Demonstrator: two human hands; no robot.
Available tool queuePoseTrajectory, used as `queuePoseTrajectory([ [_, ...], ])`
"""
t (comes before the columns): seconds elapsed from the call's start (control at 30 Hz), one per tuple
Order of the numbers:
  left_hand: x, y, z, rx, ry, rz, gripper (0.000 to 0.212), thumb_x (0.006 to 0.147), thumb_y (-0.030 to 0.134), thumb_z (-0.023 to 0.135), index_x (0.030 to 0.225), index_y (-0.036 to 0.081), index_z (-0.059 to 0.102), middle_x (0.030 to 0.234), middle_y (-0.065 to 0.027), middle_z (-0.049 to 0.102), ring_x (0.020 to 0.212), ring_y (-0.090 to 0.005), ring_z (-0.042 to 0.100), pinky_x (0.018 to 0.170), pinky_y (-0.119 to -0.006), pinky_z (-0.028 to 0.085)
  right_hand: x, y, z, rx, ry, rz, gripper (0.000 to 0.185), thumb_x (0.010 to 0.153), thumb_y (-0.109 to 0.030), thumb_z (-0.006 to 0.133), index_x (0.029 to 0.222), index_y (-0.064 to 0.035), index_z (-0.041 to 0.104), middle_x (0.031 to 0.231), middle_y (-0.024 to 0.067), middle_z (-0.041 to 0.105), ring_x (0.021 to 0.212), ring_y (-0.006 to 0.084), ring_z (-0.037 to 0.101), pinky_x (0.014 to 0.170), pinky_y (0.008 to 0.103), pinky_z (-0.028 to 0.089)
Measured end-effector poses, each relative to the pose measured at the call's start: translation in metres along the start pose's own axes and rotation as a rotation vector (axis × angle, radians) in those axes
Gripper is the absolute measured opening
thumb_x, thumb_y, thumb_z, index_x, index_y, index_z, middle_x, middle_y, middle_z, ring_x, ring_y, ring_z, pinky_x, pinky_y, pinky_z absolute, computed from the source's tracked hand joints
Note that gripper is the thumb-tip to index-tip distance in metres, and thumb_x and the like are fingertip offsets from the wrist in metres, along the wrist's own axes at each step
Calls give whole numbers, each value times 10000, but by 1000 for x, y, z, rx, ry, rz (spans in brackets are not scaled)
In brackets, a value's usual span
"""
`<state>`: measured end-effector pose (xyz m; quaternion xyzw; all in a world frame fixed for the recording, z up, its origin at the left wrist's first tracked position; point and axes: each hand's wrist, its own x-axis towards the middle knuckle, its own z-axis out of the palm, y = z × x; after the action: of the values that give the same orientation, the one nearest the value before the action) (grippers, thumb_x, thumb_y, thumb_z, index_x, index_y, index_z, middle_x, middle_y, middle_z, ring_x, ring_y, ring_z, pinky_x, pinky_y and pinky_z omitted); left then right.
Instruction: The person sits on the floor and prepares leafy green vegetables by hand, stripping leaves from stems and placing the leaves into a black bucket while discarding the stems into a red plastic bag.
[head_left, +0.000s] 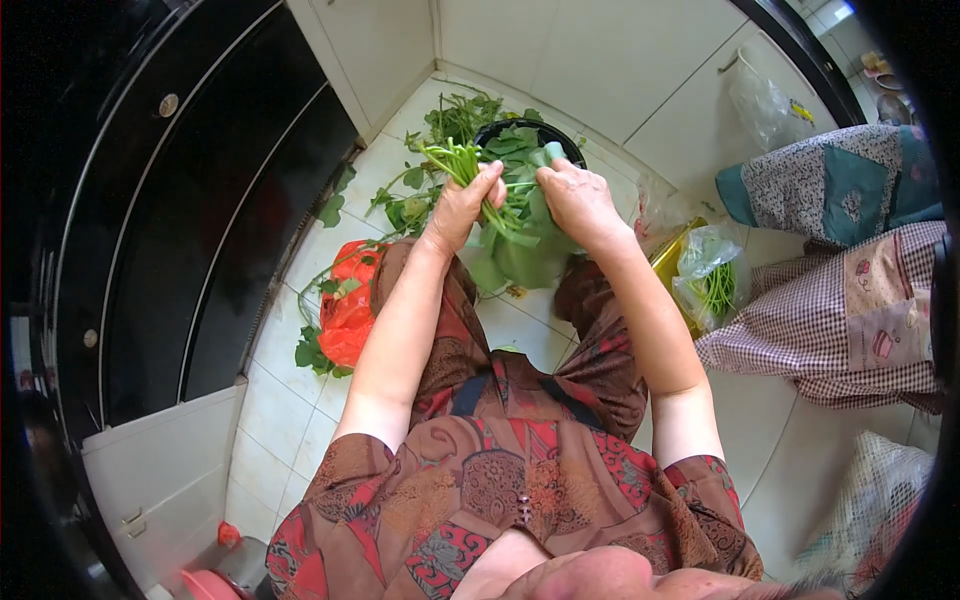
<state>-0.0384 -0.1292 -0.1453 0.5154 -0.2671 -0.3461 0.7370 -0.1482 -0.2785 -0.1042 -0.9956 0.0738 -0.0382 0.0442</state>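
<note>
My left hand (466, 204) is closed around a bunch of green leaf stalks (454, 159), whose stem ends stick out up and to the left. Broad green leaves (517, 255) hang below it, partly blurred. Close by on the right, my right hand (581, 196) pinches a leaf stalk at the bunch, with a pale green leaf (550, 154) at its fingers. Just beyond both hands stands a black round container (576, 150) with leaves in it, partly hidden by the hands. Leafy vines (465, 112) lie on the floor to its left.
A red plastic bag (346, 330) with vines lies by my left leg. At right, a clear bag of green stalks (712, 281) rests by a yellow container (667, 259). Checked cloth (802, 322) and patterned cloth (817, 187) hang at the right. White cabinets (570, 52) stand ahead, dark glossy panels (217, 195) at left.
</note>
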Motion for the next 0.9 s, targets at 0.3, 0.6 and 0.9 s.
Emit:
queuePoseTrajectory([
  [0.3,2,-2,10,195,10,91,309,948,400,496,870,114,581,657,86,336,587,-34,309,516,-204,256,-2,16,22,796,633,444,158,761,-136,647,844,-1,655,716,135,648,621,205,612,592,334,480],
  [0.6,-3,5,-12,165,-34,112,330,946,339,510,765,65,544,1053,-16,540,680,-58,421,604,-231,381,-45,43,-43,683,490,249,126,841,-119,642,907,-13,657,878,130,661,807,230,639,737,305,486],
  [0.9,-6,6,-2,215,-189,79,237,917,225,538,774,44,594,1109,-26,546,714,-67,452,676,-244,398,-7,7,10,127,11,57,125,804,-196,598,851,-94,651,816,91,650,799,300,634,690,406,504],
])
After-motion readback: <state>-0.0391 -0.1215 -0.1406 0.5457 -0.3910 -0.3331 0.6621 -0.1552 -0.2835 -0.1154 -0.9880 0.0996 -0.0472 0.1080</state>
